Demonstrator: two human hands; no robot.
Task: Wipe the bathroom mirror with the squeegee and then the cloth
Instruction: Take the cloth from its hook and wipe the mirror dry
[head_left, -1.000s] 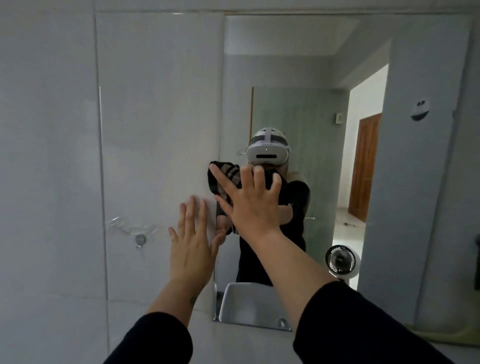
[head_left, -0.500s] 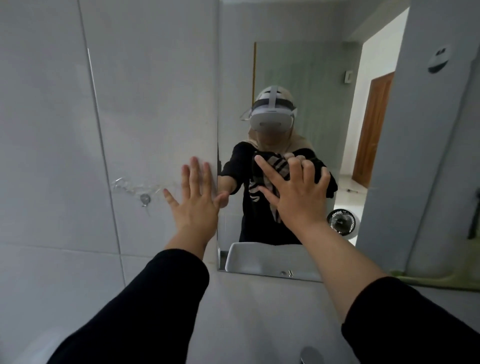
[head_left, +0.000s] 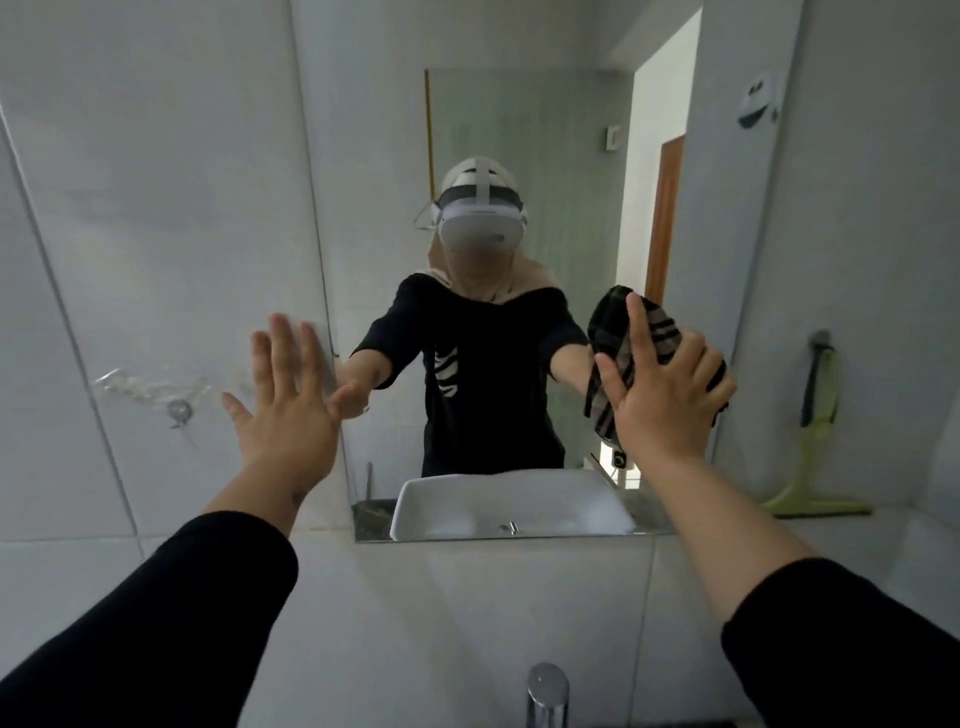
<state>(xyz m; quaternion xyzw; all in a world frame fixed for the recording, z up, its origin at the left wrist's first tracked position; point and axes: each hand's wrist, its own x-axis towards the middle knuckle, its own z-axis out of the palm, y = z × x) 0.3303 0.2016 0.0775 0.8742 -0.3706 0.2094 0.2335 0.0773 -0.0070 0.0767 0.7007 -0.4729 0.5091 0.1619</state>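
Right hand (head_left: 670, 395) spread flat against the mirror (head_left: 519, 130), straight fingers pressing the dark striped cloth (head_left: 610, 332) onto the glass near the mirror's right edge, about mid-height. Grip not closed: fingers extended, cloth pinned under the palm rather than clutched, its folds showing above and to the left of the fingers. Left hand (head_left: 288, 400) also open, fingers straight and slightly fanned, laid on the tiled wall (head_left: 156, 208) just beside the mirror's left edge, thumb reaching the glass, holding nothing. Both forearms bare, black sleeves pushed up toward the elbows.

Green squeegee (head_left: 813, 467) off to the right of the mirror, standing against the wall with its blade down and its dark handle up, well apart from either hand. Cannot tell what the blade rests on.

Small metal fitting (head_left: 179, 410) on the tile left of the left hand, with a clear smeared patch around it. Chrome tap top (head_left: 545, 691) at the bottom edge. Reflected in the mirror: white basin (head_left: 509, 512), person in black top wearing a white headset, open doorway and brown door behind.
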